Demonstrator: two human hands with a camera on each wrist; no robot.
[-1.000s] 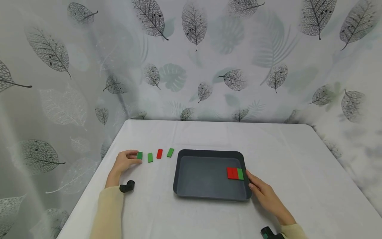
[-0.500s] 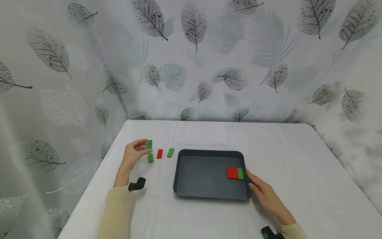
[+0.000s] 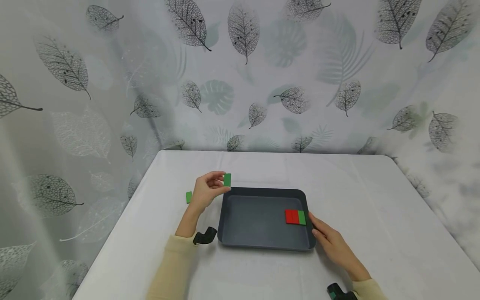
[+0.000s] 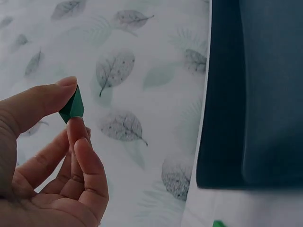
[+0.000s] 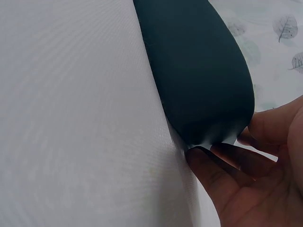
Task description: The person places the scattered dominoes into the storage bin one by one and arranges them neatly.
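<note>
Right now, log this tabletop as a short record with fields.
Tray: dark grey, rectangular, on white tablecloth
In tray: two red tiles, one green tile, side by side at right end
Left grip: pinching a raised green tile
Right grip: touching the tray's right wall
On tablecloth: loose green tile, left of tray
Backdrop: leaf-print curtain

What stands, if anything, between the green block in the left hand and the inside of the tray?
Only the rim of the tray, near its far left corner: the green block would probably need to pass over it. No loose thing shows between them; the blocks inside lie at the right end.
</note>
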